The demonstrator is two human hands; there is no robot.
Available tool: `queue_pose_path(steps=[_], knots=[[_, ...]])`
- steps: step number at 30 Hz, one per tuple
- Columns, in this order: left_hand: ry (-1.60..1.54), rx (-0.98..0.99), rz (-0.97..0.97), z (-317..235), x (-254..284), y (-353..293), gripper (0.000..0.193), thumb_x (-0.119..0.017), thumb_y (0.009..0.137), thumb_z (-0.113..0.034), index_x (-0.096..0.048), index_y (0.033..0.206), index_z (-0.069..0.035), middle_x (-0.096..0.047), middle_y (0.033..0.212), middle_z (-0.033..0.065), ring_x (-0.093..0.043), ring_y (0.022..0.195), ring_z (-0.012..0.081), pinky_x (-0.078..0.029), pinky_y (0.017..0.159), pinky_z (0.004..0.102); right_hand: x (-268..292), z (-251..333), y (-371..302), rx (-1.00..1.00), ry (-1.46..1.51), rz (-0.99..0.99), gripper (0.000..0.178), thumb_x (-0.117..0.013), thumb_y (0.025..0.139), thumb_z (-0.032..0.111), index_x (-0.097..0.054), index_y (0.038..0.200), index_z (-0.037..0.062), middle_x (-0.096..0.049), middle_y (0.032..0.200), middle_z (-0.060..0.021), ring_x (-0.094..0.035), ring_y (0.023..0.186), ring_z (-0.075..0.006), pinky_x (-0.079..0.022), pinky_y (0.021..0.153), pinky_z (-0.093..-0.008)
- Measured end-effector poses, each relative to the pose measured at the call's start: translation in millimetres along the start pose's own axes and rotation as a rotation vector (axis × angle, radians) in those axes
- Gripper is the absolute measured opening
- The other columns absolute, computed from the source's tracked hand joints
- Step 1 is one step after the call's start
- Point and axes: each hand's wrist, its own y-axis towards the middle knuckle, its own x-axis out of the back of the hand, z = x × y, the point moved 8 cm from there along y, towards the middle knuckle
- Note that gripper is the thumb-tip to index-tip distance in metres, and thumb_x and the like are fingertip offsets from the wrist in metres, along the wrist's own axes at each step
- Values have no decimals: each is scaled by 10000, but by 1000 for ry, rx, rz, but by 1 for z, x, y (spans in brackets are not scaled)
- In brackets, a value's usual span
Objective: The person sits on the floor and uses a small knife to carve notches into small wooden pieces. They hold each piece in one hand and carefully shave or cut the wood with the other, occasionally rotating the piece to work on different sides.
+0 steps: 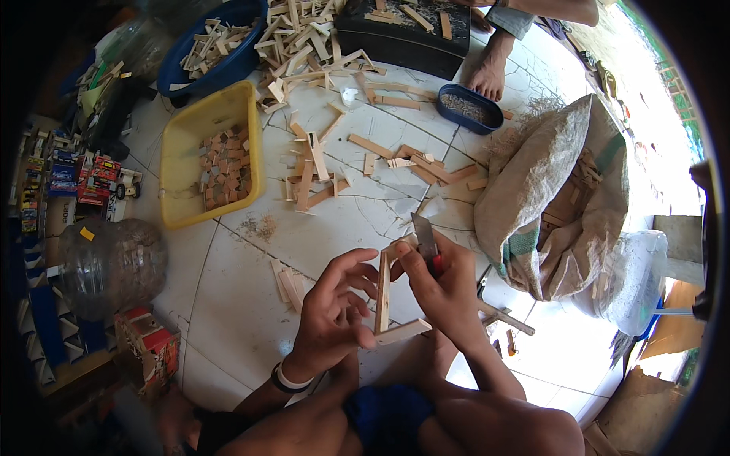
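A small U-shaped frame of pale wood strips [383, 292] stands in front of me, with one long side and a short piece at each end. My right hand [437, 277] pinches its upper end between thumb and fingers. The same hand also holds a utility knife [425, 239], its wide grey blade pointing up and a bit of red handle showing. My left hand [334, 304] is beside the long strip with its fingers curled loosely and apart. Its thumb is close to the lower corner; whether it touches the wood I cannot tell. A banded bracelet circles the left wrist.
Wood strips [306, 178] lie scattered on the tiled floor ahead. A yellow basin [173, 182] holds small wooden pieces; a blue basin [169, 76] is behind it. At right stand a sack [525, 190] and a small blue tray [487, 125]. Another person's foot [493, 64] is beyond.
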Motion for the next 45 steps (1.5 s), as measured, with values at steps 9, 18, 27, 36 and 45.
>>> queue_pose_path(steps=[9,18,27,36,45], knots=[[245,-375,-101,-19,5,-4,359,-695,946,-15,-679,1292,77,-587,1436,210,-625,1293,264,-529,1052,354,-11,1,-1,-32,57,143,289,-646,1054,231,-678,984,-48,-716,681,-93,-542,560,-76,-432,521,-295],[244,-296,-361,-21,19,-15,399,-748,959,-48,-634,1298,130,-688,1272,287,-708,1135,319,-607,1002,452,-3,18,-10,146,-164,147,237,-531,1111,221,-538,1018,4,-631,655,-152,-635,594,-355,-478,579,-411],[373,-383,-431,-35,14,-21,348,-706,874,118,-728,1218,71,-769,1177,185,-733,894,137,-592,807,266,-15,10,-13,161,-267,130,246,-565,1084,165,-569,900,2,-600,621,-193,-617,565,-421,-470,551,-453],[454,-523,-436,-42,14,-19,214,-687,860,135,-737,1065,96,-731,1252,246,-741,1007,184,-585,847,293,-26,7,-14,124,-173,114,307,-499,1104,140,-573,840,0,-531,538,-57,-531,450,-146,-421,480,-316],[419,-516,-410,-40,17,-21,298,-636,863,161,-715,1144,104,-671,1338,293,-718,1138,245,-576,933,316,-24,5,-16,146,-229,31,349,-455,1127,175,-554,838,5,-542,551,-45,-527,461,-118,-392,468,-294]])
